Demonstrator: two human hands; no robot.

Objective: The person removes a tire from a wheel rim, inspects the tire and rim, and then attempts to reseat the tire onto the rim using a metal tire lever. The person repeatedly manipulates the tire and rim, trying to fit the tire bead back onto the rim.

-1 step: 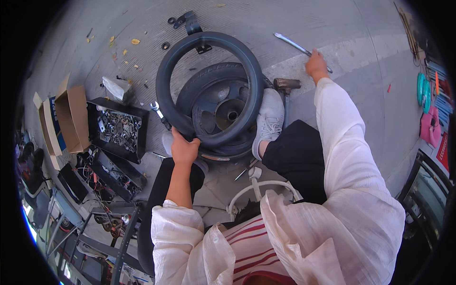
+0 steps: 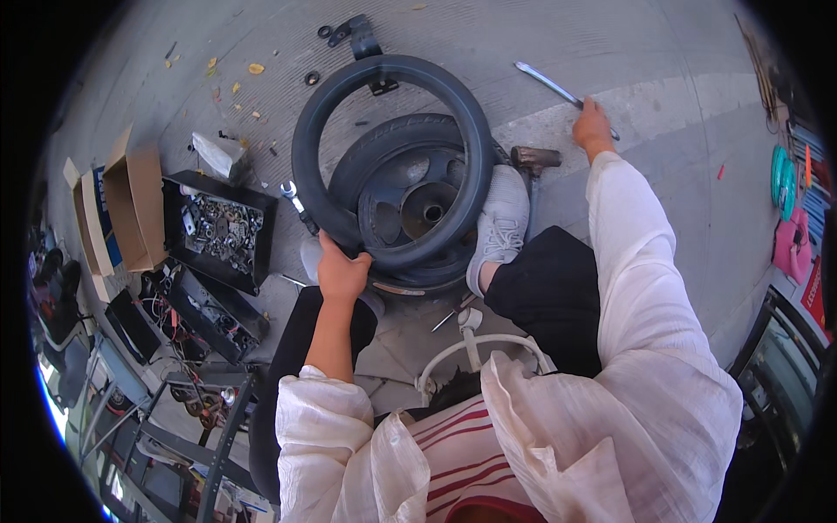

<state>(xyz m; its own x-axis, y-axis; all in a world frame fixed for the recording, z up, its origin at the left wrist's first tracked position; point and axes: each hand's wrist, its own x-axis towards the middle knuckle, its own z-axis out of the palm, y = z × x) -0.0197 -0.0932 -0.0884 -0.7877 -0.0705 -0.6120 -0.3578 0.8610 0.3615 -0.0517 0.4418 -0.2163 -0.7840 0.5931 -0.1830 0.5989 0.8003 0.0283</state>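
The tyre (image 2: 392,157), a loose black ring, stands tilted on the pavement (image 2: 663,174), its lower edge leaning on the wheel (image 2: 418,205) that lies flat just behind it. The left hand (image 2: 342,272) is closed around the tyre's near rim and props it up. The right hand (image 2: 593,126) is stretched far out to the right, fingers wrapped on the near end of a long metal lever (image 2: 545,83) that lies on the ground. A grey shoe (image 2: 500,227) presses on the wheel's right edge, beside a hammer (image 2: 534,158).

Risks, as I judge them: the tyre hangs on a single grip, so with the body leaning right it could tip or roll off the wheel toward the spanner (image 2: 294,197) and the open tray of nuts and bolts (image 2: 218,228). If the shoe slips, the wheel may skid on the ground. Swinging the lever back in could clip the hammer or the shoe.

Room is lopsided. Left of the tyre the ground is crowded with the tray, cardboard boxes (image 2: 122,209) and tool cases (image 2: 196,305). Small washers and a bracket (image 2: 362,37) lie near the far edge. To the right the pavement is wide and open as far as the lever, the better side for moving anything.
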